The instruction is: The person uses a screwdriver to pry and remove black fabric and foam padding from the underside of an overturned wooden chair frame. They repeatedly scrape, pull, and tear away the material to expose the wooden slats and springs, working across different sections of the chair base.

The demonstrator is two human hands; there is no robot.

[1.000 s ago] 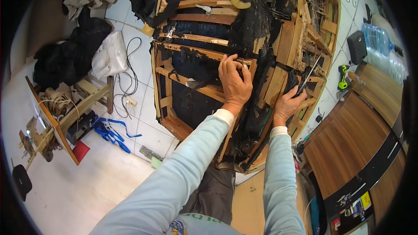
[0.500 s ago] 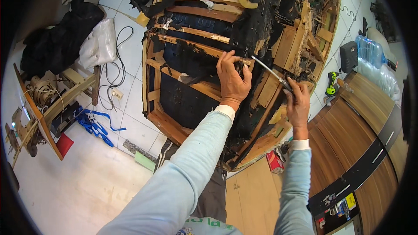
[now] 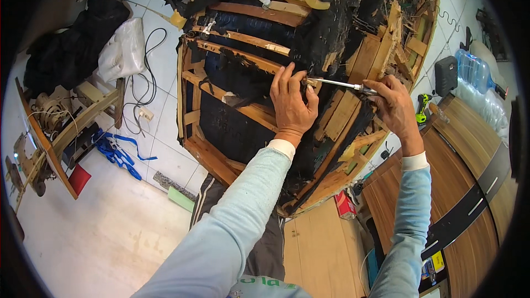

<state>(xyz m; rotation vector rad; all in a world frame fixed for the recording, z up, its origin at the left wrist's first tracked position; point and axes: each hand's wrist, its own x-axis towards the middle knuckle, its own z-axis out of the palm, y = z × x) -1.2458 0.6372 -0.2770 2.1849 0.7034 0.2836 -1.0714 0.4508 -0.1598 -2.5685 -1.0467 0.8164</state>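
Note:
An old upholstered furniture frame [image 3: 243, 111] of wooden rails, with torn black cloth, lies before me. My right hand [image 3: 398, 111] is closed round the handle of a screwdriver [image 3: 337, 83], whose metal shaft points left. Its tip touches or nearly touches a small wooden end by my left fingertips. My left hand [image 3: 292, 107] curls its fingers over the frame at that spot, thumb a little apart. What lies under the left fingers is partly hidden. Splintered wood and frayed black cloth [image 3: 331, 27] surround both hands.
Splintered boards [image 3: 393, 33] stick up at the frame's right side. A green power drill [image 3: 422, 107] and a water bottle [image 3: 473, 70] are at the right. Brown wooden panels [image 3: 441, 176] lie nearer. Blue straps [image 3: 118, 154] and a black cable [image 3: 152, 85] lie left.
My right hand has moved right and slightly down, turning the screwdriver from a slant to nearly level, its tip now closer to my left fingers. The left hand stays in about the same place.

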